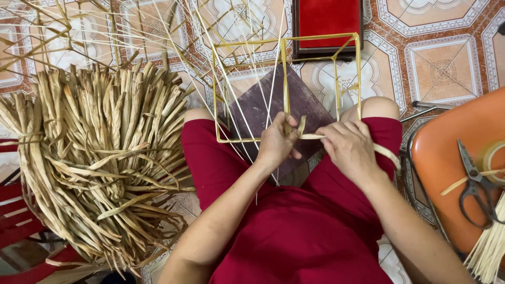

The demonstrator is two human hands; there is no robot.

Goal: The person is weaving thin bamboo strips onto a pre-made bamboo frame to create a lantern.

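Note:
A box-shaped frame of thin yellow canes [286, 84] stands on a dark board [263, 108] resting on my knees. My left hand [276, 143] grips the frame's near upright at its bottom corner. My right hand [350, 150] pinches a flat dried straw strip [386, 152] that runs from that corner, across to the right and curls down past my wrist. Several thin pale reeds [247, 79] fan up and outward from the frame's base.
A big bundle of dried straw leaves [100, 158] lies at the left. An orange plastic stool [447, 152] at the right carries black scissors [476, 181] and a tape roll [494, 160]. A red cushioned stool [326, 21] stands ahead on the patterned tile floor.

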